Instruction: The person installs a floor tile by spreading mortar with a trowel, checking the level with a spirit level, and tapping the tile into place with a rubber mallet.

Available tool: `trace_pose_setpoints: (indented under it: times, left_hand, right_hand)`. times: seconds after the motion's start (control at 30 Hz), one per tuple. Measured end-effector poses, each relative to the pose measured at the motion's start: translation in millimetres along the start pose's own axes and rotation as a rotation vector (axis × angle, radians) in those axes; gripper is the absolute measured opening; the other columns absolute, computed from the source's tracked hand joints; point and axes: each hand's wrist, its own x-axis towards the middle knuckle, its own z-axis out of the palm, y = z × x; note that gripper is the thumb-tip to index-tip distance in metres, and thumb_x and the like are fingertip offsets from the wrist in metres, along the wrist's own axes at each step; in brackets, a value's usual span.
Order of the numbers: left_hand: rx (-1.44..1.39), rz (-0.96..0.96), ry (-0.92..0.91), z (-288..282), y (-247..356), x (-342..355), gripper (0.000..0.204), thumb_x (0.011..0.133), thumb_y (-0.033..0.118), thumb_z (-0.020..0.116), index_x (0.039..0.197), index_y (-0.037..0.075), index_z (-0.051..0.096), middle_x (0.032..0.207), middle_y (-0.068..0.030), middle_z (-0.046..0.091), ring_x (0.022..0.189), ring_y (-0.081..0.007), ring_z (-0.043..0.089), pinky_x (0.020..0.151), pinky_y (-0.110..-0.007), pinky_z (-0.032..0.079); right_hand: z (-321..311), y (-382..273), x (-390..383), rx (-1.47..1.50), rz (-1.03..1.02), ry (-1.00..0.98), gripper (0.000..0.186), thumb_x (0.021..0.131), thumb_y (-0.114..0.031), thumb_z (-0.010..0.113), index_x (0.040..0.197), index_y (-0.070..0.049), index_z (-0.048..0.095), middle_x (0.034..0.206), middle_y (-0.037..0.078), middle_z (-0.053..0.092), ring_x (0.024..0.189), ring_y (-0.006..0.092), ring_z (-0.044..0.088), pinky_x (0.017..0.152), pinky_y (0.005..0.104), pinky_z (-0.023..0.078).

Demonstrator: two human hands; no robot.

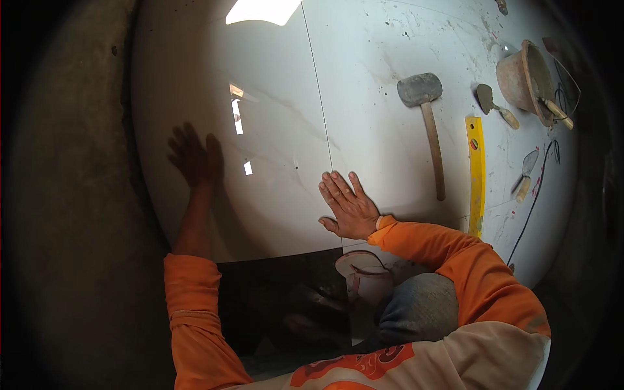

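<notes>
Pale, glossy floor tiles point(279, 214) spread out in front of me, with a thin joint line running away between two of them. On the left tile, near its outer edge, my left hand point(197, 156) lies with fingers spread; it is in shadow. My right hand point(351, 207) rests flat across the joint, close to the tile's near edge, fingers stretched out. Neither hand holds anything. To the right of my right hand lies a rubber mallet point(420, 90) with a dark head and a wooden handle. A yellow spirit level point(476, 175) lies beyond it.
A trowel point(486, 99) and a smaller trowel point(525, 179) lie at the right, near a dirty bucket point(517, 78) tipped on its side. A black cord point(532, 201) runs there. Before me is a dark rectangular area point(279, 292), beside a sandal point(361, 263). Rough grey floor point(71, 195) borders the left.
</notes>
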Motion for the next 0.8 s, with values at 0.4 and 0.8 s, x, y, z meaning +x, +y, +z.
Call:
trace_pose_setpoints:
  times: [0.4, 0.8]
  left_hand:
    - [-0.271, 0.67, -0.142, -38, 202, -133, 0.064, 0.097, 0.047, 0.042, 0.153, 0.017, 0.032, 0.162, -0.0108, 0.022, 0.147, -0.038, 0.019, 0.117, -0.062, 0.01]
    - [-0.206, 0.632, -0.291, -49, 76, -278, 0.062, 0.099, 0.042, 0.044, 0.154, 0.017, 0.03, 0.163, -0.0098, 0.018, 0.15, -0.0352, 0.014, 0.119, -0.059, 0.008]
  right_hand:
    - [6, 45, -114, -0.046, 0.247, 0.077, 0.066, 0.094, -0.039, 0.053, 0.148, -0.004, 0.039, 0.157, 0.016, 0.031, 0.147, 0.0315, 0.024, 0.119, 0.0534, 0.015]
    - [-2, 52, -121, 0.003, 0.286, 0.165, 0.058, 0.096, -0.032, 0.054, 0.146, -0.005, 0.042, 0.156, 0.017, 0.031, 0.146, 0.0319, 0.025, 0.12, 0.0499, 0.018]
